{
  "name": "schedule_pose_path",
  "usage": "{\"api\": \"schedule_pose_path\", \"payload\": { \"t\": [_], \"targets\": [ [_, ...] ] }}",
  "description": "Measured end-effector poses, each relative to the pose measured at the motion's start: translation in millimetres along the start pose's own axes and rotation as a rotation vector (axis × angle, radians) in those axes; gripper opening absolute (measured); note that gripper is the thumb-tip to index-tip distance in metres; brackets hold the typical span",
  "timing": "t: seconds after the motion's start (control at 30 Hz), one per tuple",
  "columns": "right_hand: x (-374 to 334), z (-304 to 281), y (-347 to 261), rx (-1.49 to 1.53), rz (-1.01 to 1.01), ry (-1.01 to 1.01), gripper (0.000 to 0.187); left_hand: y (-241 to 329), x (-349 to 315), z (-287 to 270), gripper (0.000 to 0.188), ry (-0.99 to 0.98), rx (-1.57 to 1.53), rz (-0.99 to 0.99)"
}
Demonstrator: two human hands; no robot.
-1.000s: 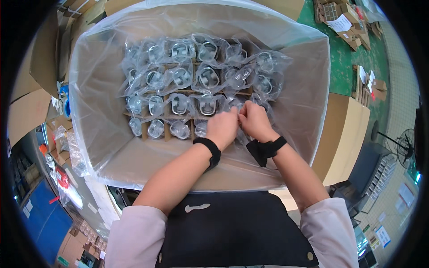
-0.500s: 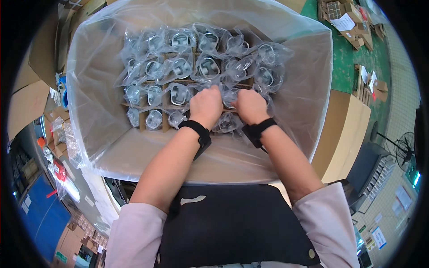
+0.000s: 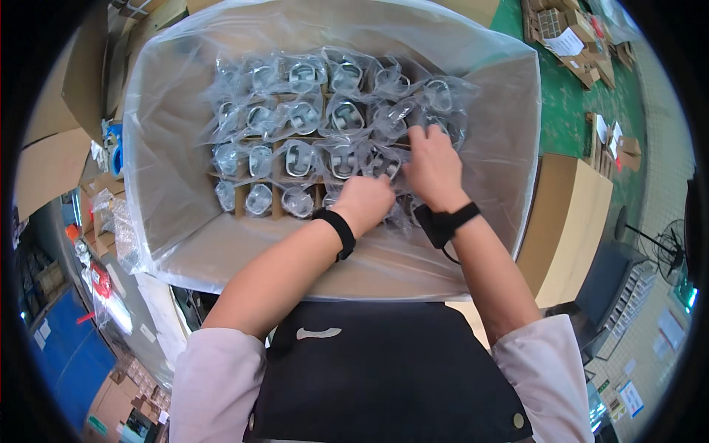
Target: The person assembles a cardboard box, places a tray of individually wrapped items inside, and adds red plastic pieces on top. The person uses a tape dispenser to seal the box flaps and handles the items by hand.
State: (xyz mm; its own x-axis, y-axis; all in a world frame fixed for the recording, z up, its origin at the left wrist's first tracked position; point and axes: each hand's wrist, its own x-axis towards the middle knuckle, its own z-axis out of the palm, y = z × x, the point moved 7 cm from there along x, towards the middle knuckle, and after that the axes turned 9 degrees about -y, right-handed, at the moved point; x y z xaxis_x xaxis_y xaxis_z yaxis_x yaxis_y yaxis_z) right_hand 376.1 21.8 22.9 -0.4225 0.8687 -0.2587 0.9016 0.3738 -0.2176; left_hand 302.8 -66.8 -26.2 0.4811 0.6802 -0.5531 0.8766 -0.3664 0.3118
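Metal engine pistons [image 3: 346, 116], each in a clear plastic bag, stand in rows between brown cardboard dividers [image 3: 277, 201] inside a large lined carton. My left hand [image 3: 367, 201] is over the front rows, right of the middle. Its fingers are curled closed on a clear plastic bag [image 3: 384, 164] round one piston. Farther right, my right hand [image 3: 437, 170] reaches over the right-hand column, its fingers stretched forward and slightly apart against the bags there. The pistons directly under both hands are partly hidden. Black bands circle both wrists.
The carton's clear plastic liner [image 3: 159, 267] is folded over its rim. A tall cardboard box [image 3: 569, 225] stands close to its right side. More cardboard [image 3: 50, 173] lies at the left. A black fan [image 3: 668, 244] stands at the far right.
My right hand has moved away from me and to the right, its fingers straightening. My left hand has come nearer and to the right. More pistons in the middle columns now show.
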Motion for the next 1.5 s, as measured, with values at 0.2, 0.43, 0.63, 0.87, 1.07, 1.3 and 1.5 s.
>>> {"api": "schedule_pose_path", "payload": {
  "t": [0.2,0.43,0.63,0.87,1.07,1.3,1.5],
  "targets": [
    [18,25,13,-0.092,-0.017,-0.045,0.011,0,-61,-36,0.014,0.106,-0.213,0.062],
    [-18,31,-120,0.386,-0.452,-0.714,0.014,-121,-133,-1,0.035,-0.517,-0.379,-0.122],
    [-36,175,-127,0.164,-0.091,-0.849,0.017,-77,-98,87,0.065,-1.009,-0.295,0.296],
    [-27,190,-97,0.226,0.464,-0.702,0.02,-101,-79,102,0.045,-0.803,-0.805,0.112],
    [-38,171,-98,0.331,0.389,-0.879,0.014,-114,-50,85,0.023,-0.086,-0.684,-0.029],
    [-56,117,-91,0.195,0.209,-0.927,0.018,-121,-60,80,0.018,-0.132,-0.553,-0.075],
    [-35,135,-119,0.128,-0.003,-0.697,0.025,-122,-63,75,0.027,-0.024,-0.785,0.008]
  ]
}}
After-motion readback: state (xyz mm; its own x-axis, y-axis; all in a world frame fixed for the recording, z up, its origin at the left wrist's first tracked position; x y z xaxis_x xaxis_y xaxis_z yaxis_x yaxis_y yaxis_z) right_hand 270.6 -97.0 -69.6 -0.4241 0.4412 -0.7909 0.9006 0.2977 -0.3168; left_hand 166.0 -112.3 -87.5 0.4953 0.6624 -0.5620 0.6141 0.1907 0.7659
